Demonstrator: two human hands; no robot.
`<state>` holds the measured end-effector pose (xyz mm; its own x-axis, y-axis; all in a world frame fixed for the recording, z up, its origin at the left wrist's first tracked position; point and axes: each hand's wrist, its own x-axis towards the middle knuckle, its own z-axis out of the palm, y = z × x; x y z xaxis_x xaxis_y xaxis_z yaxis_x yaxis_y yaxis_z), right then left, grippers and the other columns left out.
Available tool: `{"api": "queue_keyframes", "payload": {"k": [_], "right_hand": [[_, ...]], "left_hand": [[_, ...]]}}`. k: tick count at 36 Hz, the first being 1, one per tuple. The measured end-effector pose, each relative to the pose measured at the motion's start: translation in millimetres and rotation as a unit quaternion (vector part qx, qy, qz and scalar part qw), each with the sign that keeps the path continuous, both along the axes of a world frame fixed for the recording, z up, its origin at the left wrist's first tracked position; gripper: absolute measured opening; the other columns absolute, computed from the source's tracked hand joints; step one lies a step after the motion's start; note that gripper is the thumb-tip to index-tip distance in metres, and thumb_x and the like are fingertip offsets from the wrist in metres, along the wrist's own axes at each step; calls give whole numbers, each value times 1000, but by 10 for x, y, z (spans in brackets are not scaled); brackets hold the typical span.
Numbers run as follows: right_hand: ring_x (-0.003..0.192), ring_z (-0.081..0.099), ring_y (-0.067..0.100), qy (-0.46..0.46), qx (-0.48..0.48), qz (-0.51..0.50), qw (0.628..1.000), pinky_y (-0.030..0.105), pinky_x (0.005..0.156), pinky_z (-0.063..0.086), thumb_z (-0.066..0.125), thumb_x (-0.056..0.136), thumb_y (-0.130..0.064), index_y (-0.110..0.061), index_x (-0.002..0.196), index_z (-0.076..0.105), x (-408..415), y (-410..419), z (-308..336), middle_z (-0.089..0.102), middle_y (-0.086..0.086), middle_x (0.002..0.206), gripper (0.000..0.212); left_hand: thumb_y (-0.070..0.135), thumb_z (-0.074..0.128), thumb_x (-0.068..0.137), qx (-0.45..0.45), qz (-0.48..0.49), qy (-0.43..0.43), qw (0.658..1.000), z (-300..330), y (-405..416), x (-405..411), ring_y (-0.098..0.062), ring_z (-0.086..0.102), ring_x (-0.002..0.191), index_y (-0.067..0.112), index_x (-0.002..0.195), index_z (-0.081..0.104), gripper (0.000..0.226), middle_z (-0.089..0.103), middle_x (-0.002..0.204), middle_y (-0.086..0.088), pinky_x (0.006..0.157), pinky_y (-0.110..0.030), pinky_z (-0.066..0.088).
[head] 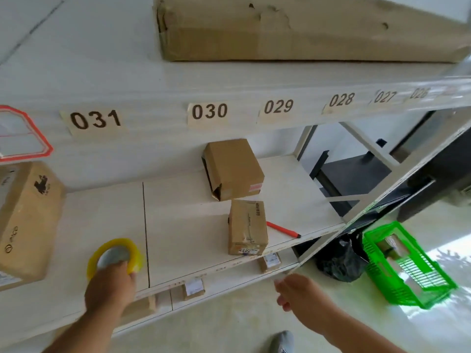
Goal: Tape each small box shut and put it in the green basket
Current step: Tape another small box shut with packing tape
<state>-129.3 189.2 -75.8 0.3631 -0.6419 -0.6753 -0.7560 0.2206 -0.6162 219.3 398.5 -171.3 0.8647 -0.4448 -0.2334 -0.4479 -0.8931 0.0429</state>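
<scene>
Curled round the tape roll, the left hand has a grip on its near rim, fingers hooked over the yellow ring as the roll sits at the front of the shelf, likely so the tape is ready for the next box. To the side, the right hand hangs in the air in front of the shelf edge, holding nothing, fingers loosely bent; it looks free to fetch a box. Further in stands a small box, upright near the shelf's front edge, with a red pen lying just beside it. Behind that sits a second small box, one flap visibly open, so it seems still untaped. Off to the right, on the floor, the green basket stands tilted in view with something pale inside, within reach for dropping boxes.
</scene>
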Motion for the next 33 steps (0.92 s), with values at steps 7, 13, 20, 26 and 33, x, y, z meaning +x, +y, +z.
{"api": "queue_keyframes", "payload": {"k": [7,13,20,26,33], "right_hand": [[66,64,13,43,-45,-9,998,28,66,49,64,95,-37,-11,82,71,-273,-259,-39,76,4,78,30],[90,68,21,105,-155,166,968,42,87,57,54,101,-39,-22,99,70,-169,-507,-28,73,-1,96,23],[153,25,14,79,-240,363,897,35,123,28,43,107,-25,-33,162,20,394,-950,-46,12,-16,170,60],[157,-7,12,121,-306,551,767,29,125,5,40,100,-2,-21,164,-4,644,-1195,-370,-13,-7,170,80],[156,-10,11,86,-328,541,770,23,116,-4,44,99,-3,-20,164,-1,605,-1236,-520,-11,-4,171,81]], "left_hand": [[41,47,100,-75,30,-8,997,-371,-196,162,-39,65,87,13,93,72,39,70,92,-16,69,-38,51],[22,53,97,-182,59,-43,981,-63,-506,-216,-45,61,87,5,85,64,24,64,90,-23,69,-46,50],[13,60,91,-389,222,371,814,265,-1547,-1778,-21,68,67,13,80,64,12,70,70,-4,69,-36,56],[-10,54,92,-473,439,549,531,419,-2032,-2099,-22,62,85,-4,94,63,11,64,90,-13,83,-31,53],[-12,50,91,-507,470,568,447,550,-2273,-2164,-23,64,89,-4,108,68,26,72,95,-15,93,-34,51]]}}
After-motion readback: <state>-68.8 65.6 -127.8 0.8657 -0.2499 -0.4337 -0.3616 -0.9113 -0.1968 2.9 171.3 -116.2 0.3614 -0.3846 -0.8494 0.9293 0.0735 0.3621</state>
